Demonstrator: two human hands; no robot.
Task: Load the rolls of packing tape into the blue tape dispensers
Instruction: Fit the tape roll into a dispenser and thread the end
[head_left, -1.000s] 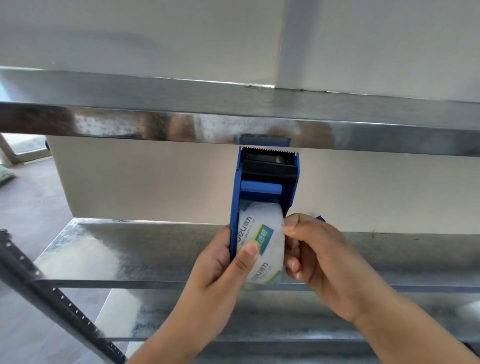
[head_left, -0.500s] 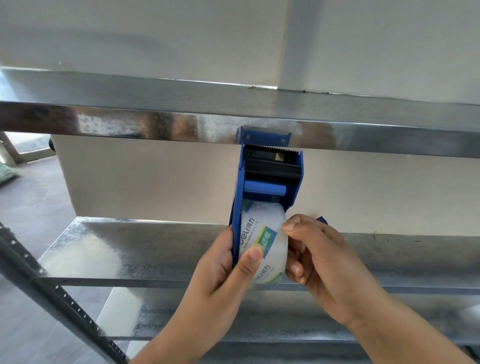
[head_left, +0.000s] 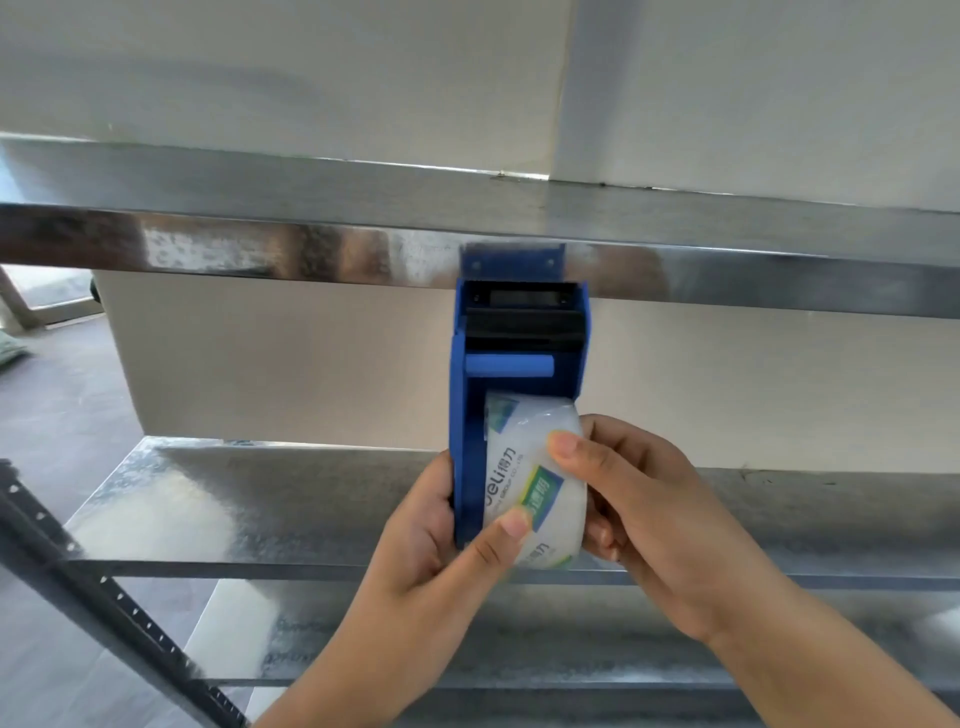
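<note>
Your left hand (head_left: 431, 540) grips the blue tape dispenser (head_left: 519, 364) by its left side wall, thumb pressed on the clear packing tape roll (head_left: 535, 478) seated in the frame. Your right hand (head_left: 654, 514) curls round the roll's right side, thumb on its face. You hold both up before the galvanised metal shelves (head_left: 260, 499).

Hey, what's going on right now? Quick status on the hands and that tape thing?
Left hand grips blue dispenser, thumb on tape roll. Right hand holds roll, seated in dispenser. Nothing in the way.
</note>
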